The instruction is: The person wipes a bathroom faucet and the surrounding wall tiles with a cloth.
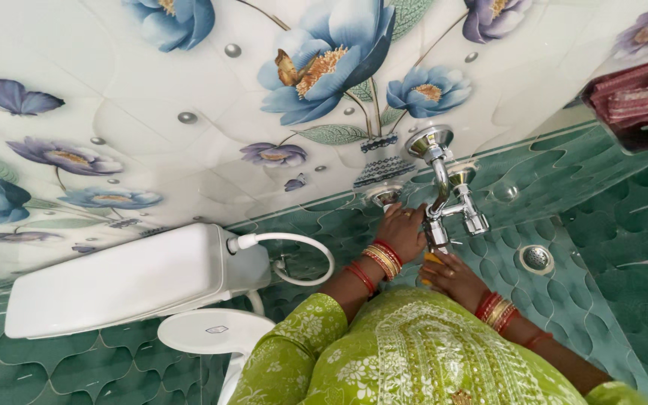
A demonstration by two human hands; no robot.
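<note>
A chrome tap set (444, 187) with pipes and a spout stands out from the tiled bathroom wall. My left hand (401, 229), with red and gold bangles at the wrist, rests against the wall fitting (384, 196) and the tap's lower pipe; its grip is unclear. Just below the spout, my right hand (451, 276) is closed around a small yellow-orange object (430, 259), mostly hidden by the fingers. Green embroidered sleeves cover both arms.
A white toilet cistern (129, 277) with a white hose (301, 244) and a toilet lid (215, 331) sit to the left. A round chrome drain (536, 258) lies right of the taps. Folded red cloth (639, 94) sits on a shelf at upper right.
</note>
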